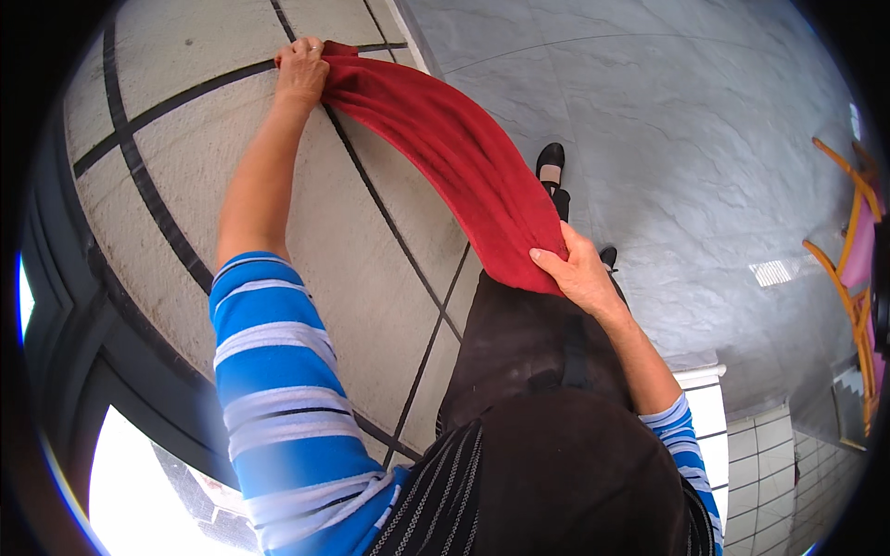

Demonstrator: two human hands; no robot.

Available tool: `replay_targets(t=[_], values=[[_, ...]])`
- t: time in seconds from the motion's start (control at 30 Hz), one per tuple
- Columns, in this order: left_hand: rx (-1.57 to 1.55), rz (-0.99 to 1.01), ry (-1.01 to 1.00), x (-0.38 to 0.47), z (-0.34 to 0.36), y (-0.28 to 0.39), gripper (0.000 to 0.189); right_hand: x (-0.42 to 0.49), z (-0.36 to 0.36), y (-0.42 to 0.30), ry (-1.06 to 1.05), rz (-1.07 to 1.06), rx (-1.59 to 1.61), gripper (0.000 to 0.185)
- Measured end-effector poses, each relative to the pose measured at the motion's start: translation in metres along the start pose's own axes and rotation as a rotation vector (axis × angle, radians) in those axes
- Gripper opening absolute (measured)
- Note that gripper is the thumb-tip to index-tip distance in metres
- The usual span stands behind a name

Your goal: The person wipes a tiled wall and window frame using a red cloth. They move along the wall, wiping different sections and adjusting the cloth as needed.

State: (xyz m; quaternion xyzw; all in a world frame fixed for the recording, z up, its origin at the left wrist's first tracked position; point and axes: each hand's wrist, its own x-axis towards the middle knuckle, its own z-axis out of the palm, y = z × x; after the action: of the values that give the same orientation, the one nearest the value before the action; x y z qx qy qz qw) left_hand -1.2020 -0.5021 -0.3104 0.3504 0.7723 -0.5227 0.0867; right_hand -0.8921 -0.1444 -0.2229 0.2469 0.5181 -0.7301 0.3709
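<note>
A red cloth [445,149] is stretched lengthwise between my two hands, its folds running along it. My left hand [303,69] grips the far end, arm reached out over the tiled ledge [334,229]. At the near end, my right hand [580,267] pinches the cloth's corner with the thumb on top, in front of my dark apron [549,333]. The middle of the cloth spans the ledge and its edge. Whether its underside touches the tiles there, I cannot tell.
Dark-framed window [118,347] borders the ledge on the left. Grey marbled floor [660,139] lies to the right, with my black shoes [551,158] on it. A wooden folding chair [845,278] with pink fabric stands at the far right. White tiled surface [758,452] shows at lower right.
</note>
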Motion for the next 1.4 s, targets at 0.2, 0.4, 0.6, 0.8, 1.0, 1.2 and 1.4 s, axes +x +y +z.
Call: replay_targets(t=[0.2, 0.4, 0.6, 0.8, 1.0, 1.2, 1.4], values=[[0.062, 0.012, -0.136, -0.010, -0.010, 0.010, 0.022, -0.023, -0.011, 0.015, 0.001, 0.088, 0.030, 0.043], [0.113, 0.047, -0.189, -0.009, -0.013, 0.027, 0.022, -0.032, -0.006, 0.030, -0.021, 0.022, 0.017, 0.042], [0.089, 0.056, -0.231, -0.016, -0.016, 0.033, 0.022, -0.052, -0.014, 0.038, -0.032, 0.060, -0.002, 0.042], [0.143, 0.122, -0.283, -0.033, -0.028, 0.060, 0.025, -0.070, -0.028, 0.051, -0.016, 0.010, -0.021, 0.041], [0.181, 0.151, -0.296, -0.066, -0.041, 0.095, 0.036, -0.098, -0.048, 0.070, -0.001, 0.003, -0.103, 0.040], [0.146, 0.207, -0.366, -0.108, -0.060, 0.142, 0.040, -0.133, -0.073, 0.094, 0.046, 0.008, -0.192, 0.039], [0.146, 0.210, -0.368, -0.167, -0.082, 0.196, 0.041, -0.176, -0.100, 0.124, 0.051, 0.046, -0.231, 0.039]])
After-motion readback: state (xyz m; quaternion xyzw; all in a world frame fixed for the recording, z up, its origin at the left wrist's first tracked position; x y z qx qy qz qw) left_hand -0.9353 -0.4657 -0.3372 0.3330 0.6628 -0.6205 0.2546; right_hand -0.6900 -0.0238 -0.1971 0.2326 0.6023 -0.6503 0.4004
